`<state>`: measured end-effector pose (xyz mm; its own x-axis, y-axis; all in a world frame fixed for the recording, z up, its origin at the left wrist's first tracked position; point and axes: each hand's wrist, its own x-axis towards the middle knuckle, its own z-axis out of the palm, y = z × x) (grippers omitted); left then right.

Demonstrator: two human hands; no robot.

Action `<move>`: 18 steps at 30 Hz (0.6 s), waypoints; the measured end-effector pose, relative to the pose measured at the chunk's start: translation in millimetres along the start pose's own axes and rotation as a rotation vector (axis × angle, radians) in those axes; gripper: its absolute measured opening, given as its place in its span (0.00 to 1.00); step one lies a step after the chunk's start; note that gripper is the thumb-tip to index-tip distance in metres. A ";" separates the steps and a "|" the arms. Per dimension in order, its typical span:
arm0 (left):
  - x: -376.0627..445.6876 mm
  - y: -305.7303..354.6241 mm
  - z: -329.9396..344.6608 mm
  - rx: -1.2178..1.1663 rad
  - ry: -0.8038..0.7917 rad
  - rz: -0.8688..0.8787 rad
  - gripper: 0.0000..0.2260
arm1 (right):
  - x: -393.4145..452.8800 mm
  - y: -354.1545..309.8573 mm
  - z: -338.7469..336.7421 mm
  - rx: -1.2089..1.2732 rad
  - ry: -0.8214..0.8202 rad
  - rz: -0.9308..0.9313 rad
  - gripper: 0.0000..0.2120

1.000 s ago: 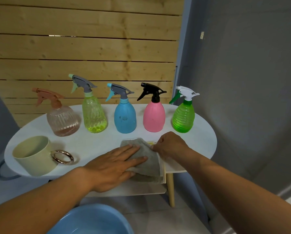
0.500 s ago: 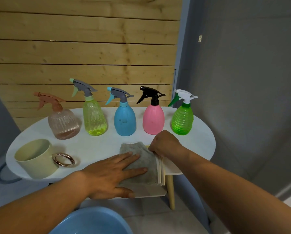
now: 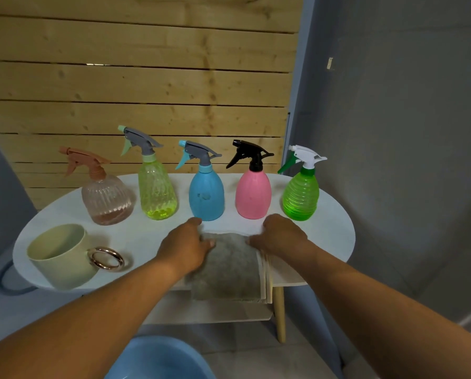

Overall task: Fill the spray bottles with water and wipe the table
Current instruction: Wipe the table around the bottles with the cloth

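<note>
Fingers (image 3: 201, 243) of both hands grip folded grey cloth (image 3: 228, 266).

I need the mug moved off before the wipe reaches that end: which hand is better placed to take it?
Left, probably. The left hand rests on the gray cloth's left edge, on the mug's side, with bare table between. The right hand would have to cross over.

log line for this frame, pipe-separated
phase: wiping | left hand: grips grey cloth left edge | right hand: grips cloth right edge | cloth: on white table, overhanging near rim | five spray bottles: upright behind
</note>
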<state>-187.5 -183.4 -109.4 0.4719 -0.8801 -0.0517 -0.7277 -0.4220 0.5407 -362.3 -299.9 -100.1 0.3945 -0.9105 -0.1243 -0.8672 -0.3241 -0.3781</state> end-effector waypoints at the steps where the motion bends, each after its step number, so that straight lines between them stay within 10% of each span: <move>1: 5.0 2.2 1.4 -0.002 -0.040 -0.068 0.27 | 2.1 -0.9 -1.2 0.012 -0.067 0.012 0.20; 12: 33.3 13.7 0.0 -0.232 0.197 -0.059 0.21 | 24.3 -19.1 -12.7 0.087 0.120 -0.016 0.15; 18: -3.8 -6.5 16.4 0.181 0.177 0.484 0.16 | -8.0 -19.0 10.1 -0.192 0.237 -0.350 0.10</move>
<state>-192.7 -180.8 -126.6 0.1267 -0.9397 0.3176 -0.9492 -0.0218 0.3140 -345.9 -283.8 -101.2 0.6124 -0.7642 0.2024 -0.7436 -0.6438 -0.1807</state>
